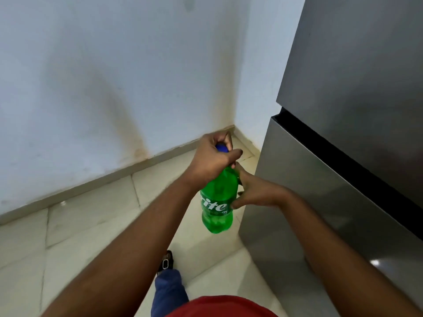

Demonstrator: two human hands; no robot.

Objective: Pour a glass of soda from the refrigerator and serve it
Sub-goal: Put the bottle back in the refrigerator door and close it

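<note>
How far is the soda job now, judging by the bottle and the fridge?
Done: the green soda bottle is out and the refrigerator doors look closed. In hand: the left hand grips the blue cap while the right hand steadies the bottle. Left: pouring and serving; no glass is in view.

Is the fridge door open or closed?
Closed. The grey fridge doors sit flat with no inside showing, only a thin dark gap between them. The green bottle is already out, held by both hands.

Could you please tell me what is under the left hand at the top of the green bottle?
A blue cap shows under the left hand, atop the green bottle. Fingers cover most of it and the neck, so whether it is loosened cannot be seen. The right hand holds the body.
</note>
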